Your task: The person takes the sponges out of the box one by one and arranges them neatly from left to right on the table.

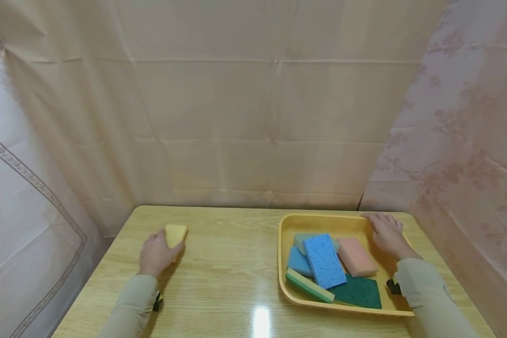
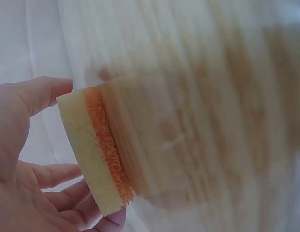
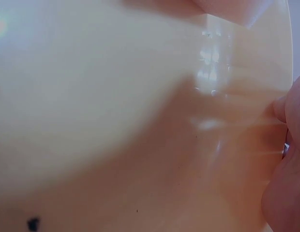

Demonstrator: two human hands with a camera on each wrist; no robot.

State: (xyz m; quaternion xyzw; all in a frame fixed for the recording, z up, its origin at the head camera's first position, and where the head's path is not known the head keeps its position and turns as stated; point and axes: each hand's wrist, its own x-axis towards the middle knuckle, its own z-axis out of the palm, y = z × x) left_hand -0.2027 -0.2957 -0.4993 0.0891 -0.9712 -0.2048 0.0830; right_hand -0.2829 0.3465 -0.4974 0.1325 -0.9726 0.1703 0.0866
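At the left of the table, my left hand (image 1: pixel 157 253) pinches a yellow sponge (image 1: pixel 175 235) between thumb and fingers. The left wrist view shows that sponge's pale yellow body (image 2: pixel 82 150) and orange scouring layer (image 2: pixel 109 145), tilted just over the wood. On the right side, my right hand (image 1: pixel 387 235) grips the far right part of the rim of a yellow plastic tray (image 1: pixel 280 253). Some fingers (image 3: pixel 290 183) show at the tray's edge in the right wrist view; the rest are out of sight.
Inside the tray lie a speckled blue sponge (image 1: pixel 324 260), a pink sponge (image 1: pixel 357 257), a dark green pad (image 1: pixel 359 291), a yellow-green sponge (image 1: pixel 309 285), a plain blue sponge (image 1: pixel 299 261) and a partly covered pale green one (image 1: pixel 304 240). Cloth curtains (image 1: pixel 236 117) hang behind the wooden table (image 1: pixel 224 263).
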